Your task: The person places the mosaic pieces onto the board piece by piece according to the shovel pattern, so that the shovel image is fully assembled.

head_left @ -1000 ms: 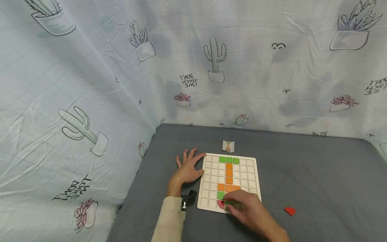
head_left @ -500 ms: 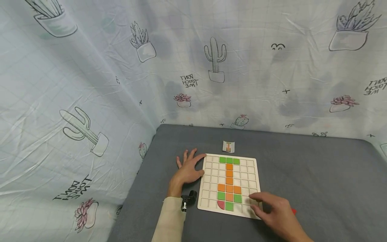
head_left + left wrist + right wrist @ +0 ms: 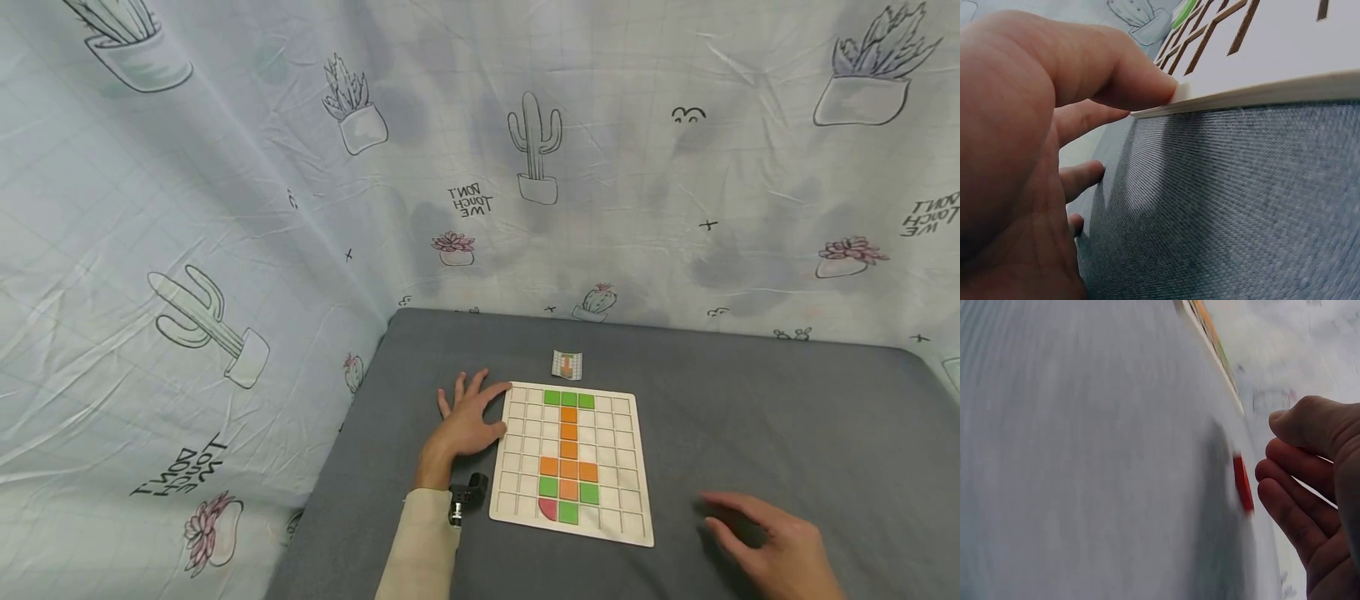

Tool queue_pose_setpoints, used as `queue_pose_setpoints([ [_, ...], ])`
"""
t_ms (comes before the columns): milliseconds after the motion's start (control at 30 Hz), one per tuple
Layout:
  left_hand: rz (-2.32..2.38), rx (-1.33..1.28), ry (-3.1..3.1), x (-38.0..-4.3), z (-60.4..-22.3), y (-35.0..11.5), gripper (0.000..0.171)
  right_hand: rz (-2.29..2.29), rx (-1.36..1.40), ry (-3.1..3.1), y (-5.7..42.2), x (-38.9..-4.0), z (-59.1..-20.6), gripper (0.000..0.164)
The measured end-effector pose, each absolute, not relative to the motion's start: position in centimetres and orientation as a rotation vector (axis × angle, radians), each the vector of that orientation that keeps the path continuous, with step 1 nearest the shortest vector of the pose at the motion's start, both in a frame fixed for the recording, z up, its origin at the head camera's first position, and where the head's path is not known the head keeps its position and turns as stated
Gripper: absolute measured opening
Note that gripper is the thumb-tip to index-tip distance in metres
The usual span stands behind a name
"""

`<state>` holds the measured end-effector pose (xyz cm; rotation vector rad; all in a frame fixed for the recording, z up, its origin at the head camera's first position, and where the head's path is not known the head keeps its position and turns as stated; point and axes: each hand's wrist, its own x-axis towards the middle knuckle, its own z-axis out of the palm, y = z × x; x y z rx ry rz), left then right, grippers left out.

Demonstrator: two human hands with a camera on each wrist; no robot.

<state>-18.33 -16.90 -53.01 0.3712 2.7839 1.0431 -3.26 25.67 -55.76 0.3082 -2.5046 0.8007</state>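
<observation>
A pale wooden grid board lies on the grey table, bearing green square tiles, orange square tiles and a red rounded piece near its front. My left hand touches the board's left edge with thumb and index finger, the other fingers spread on the cloth. In the left wrist view the thumb presses at the rim. Right of the board, my right hand hovers with loosely bent fingers. Beside its fingertips a loose red piece lies on the table; the hand hides it in the head view.
Behind the board lies a small printed card with a similar tile pattern. A black device is strapped at the left wrist. Patterned curtains hang behind and to the left of the grey tabletop.
My right hand has left the board's front tiles, uncovering a green tile there, and moved right to the loose red piece. The left hand has stayed at the board's edge.
</observation>
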Motion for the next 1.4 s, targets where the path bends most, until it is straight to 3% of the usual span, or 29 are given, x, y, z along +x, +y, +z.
queue_pose_setpoints([
  [300, 1.042, 0.367, 2.782, -18.2, -53.1, -16.9, 0.067, 0.768, 0.109, -2.6, 28.4, -2.0, -56.2, 0.041],
  [833, 1.027, 0.365, 2.784, -18.2, -53.3, -16.9, 0.066, 0.751, 0.047, -2.661, 27.4, -1.1, -55.9, 0.038],
  [1400, 1.061, 0.362, 2.779, -18.3, -52.7, -16.8, 0.066, 0.851, 0.286, -2.603, 25.0, -1.2, -55.6, 0.048],
])
